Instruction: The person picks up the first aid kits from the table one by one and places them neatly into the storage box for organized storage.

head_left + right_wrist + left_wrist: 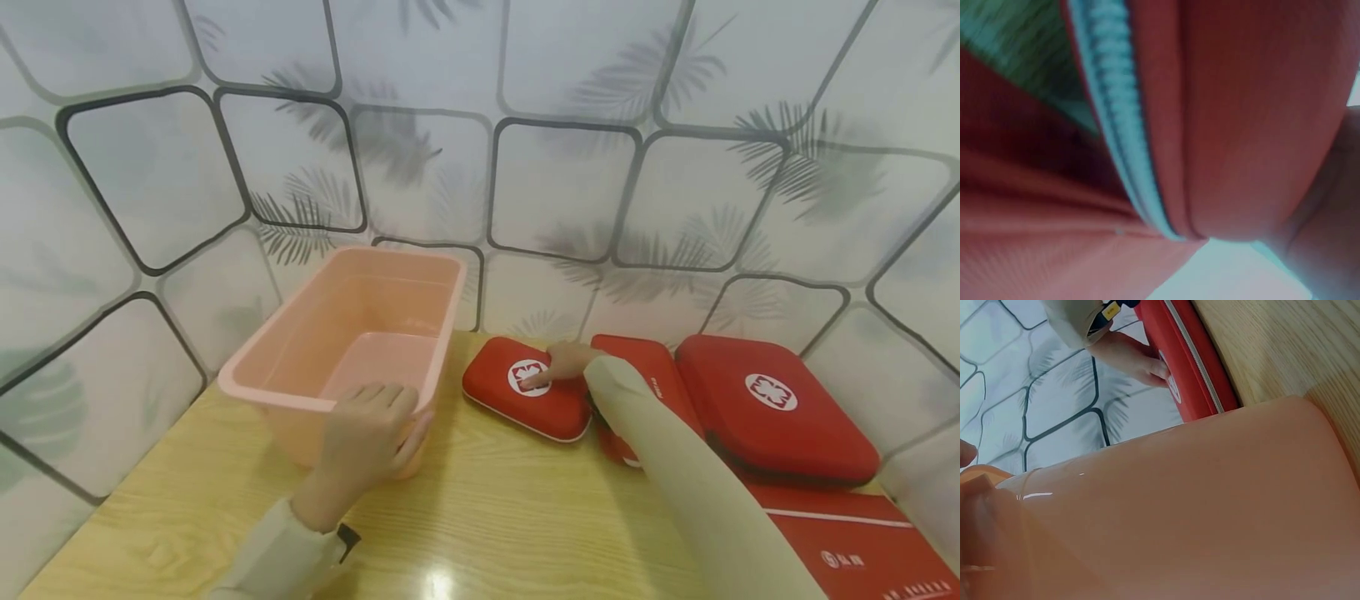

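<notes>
In the head view we see a white emblem (pixel 528 377) on the small red case (pixel 540 410) at five o'clock, our right hand (pixel 570 361) laid over it, its grip untellable, blurry lettering on a red pack (pixel 817 537) at four, and our left hand (pixel 367 429) gripping the pink tub (pixel 300 425) at eight. The left wrist view puts the case at one o'clock. In the right wrist view a pale zip (pixel 1125 119) runs from eleven to six.

a pale wall (pixel 562 192) with dark rounded outlines and grey leaf prints fills the upper frame, above a wood-grain worktop (pixel 495 517). at right sits a large red case (pixel 817 417) beside a flatter red pouch (pixel 645 354), with a white-striped red package (pixel 877 542) lower right.
</notes>
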`<state>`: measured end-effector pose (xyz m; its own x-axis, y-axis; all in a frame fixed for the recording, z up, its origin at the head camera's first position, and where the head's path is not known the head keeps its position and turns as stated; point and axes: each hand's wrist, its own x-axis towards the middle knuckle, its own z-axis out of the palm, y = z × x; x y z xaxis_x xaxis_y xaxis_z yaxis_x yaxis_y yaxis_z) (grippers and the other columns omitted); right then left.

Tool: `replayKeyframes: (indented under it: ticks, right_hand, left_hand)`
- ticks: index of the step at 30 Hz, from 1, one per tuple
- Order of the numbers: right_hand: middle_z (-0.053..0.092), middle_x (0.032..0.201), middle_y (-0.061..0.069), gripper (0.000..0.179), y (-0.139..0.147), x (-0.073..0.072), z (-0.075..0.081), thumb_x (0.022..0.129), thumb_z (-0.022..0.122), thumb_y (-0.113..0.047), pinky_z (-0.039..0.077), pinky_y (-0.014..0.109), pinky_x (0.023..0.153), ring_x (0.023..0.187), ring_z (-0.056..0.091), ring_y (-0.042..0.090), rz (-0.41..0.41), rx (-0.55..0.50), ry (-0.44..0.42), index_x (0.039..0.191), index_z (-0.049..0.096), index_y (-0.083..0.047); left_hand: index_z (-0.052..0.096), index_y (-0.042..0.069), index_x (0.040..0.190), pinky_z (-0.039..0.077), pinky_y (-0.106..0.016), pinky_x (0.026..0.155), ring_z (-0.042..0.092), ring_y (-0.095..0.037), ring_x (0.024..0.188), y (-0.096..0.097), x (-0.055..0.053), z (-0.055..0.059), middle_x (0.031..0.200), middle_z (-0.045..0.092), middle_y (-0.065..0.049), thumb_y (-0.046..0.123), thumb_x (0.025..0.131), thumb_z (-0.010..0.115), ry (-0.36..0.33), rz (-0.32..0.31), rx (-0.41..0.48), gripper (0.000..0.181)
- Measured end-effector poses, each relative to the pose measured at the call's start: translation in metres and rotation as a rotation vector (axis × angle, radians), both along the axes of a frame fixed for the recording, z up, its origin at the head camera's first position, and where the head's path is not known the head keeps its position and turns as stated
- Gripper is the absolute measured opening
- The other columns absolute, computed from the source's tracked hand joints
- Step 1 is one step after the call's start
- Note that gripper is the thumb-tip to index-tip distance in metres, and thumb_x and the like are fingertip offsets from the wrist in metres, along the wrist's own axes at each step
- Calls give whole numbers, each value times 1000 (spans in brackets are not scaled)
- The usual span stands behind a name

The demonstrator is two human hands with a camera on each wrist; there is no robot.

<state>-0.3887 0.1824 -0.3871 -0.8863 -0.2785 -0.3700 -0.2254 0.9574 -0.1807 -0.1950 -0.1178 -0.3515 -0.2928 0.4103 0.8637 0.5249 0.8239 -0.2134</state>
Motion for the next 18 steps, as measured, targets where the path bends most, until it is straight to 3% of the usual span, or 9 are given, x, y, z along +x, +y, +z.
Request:
replayKeyframes:
  ticks: [7,12,18]
  right_hand:
    - [59,89,2,67,-6,12,14,67,66,-67,44,28,73,82,55,17,-22,-16,-17,98,59,-8]
    - [57,78,-2,62,-8,15,14,69,63,-69,40,24,65,73,53,13,-14,-1,9,88,62,-11]
    - [61,84,3,62,-9,20,20,74,60,-65,44,28,74,79,56,17,-1,14,-6,94,63,-7]
  left_hand:
    - [52,6,69,42,-33,49,53,-23,52,2,2,0,58,53,-4,33,96,27,-17,3,5,45]
    - [47,8,65,41,-33,49,51,-22,50,4,2,1,55,48,-2,28,95,28,-12,-4,14,41]
    - [46,9,64,42,-33,50,51,-22,51,6,2,1,55,46,-1,29,96,29,-25,5,9,42]
